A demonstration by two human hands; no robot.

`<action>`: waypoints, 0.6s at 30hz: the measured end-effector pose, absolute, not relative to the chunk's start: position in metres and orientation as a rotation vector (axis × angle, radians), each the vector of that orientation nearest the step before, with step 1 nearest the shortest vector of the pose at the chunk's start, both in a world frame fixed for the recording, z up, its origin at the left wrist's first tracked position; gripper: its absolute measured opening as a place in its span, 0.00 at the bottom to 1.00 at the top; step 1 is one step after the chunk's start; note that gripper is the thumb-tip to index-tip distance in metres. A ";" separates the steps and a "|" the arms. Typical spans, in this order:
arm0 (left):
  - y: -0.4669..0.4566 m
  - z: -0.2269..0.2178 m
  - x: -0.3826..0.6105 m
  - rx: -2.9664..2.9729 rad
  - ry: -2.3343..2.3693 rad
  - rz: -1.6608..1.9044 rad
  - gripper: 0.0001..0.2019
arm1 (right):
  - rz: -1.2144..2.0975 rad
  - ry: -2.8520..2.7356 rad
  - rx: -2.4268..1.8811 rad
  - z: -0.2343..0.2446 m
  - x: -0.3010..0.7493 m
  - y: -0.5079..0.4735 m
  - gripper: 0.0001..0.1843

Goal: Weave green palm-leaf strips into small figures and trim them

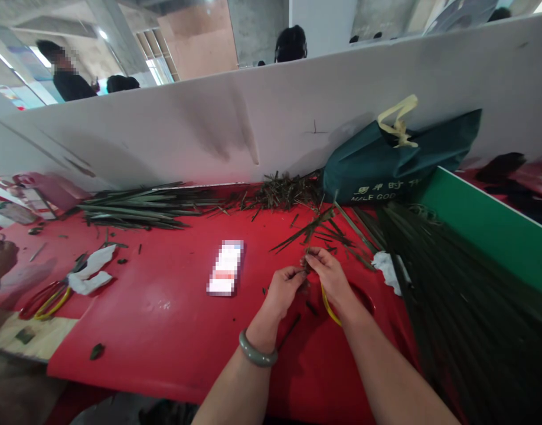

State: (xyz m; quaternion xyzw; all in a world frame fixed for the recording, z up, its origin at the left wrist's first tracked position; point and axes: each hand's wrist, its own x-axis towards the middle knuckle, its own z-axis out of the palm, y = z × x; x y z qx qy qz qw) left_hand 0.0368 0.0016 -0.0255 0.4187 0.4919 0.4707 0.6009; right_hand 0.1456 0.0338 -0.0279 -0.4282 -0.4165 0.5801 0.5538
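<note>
My left hand, with a grey-green bangle on its wrist, pinches the lower part of a small green leaf piece. From the other side my right hand pinches the same piece, its fingertips touching those of the left. Narrow leaf strips fan out just beyond my fingers; which of them belong to the held piece I cannot tell. Partly hidden beneath my right hand and forearm lies a yellow loop handle, probably of scissors. Short leaf scraps are scattered on the red table cover around both hands.
A phone lies left of my hands. Long leaves fill the right side beside a green panel; more leaves lie along the white partition. A dark green bag stands behind. Scissors and another person's hand are leftward.
</note>
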 end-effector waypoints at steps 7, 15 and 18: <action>0.003 -0.028 0.035 1.004 1.141 1.113 0.09 | 1.413 -1.054 -1.049 -0.036 0.144 0.035 0.11; 0.004 -0.028 0.035 0.976 1.153 1.143 0.07 | 1.332 -1.096 -1.052 -0.040 0.143 0.037 0.08; 0.003 -0.026 0.036 0.944 1.138 1.150 0.07 | 1.357 -1.046 -1.026 -0.038 0.143 0.036 0.07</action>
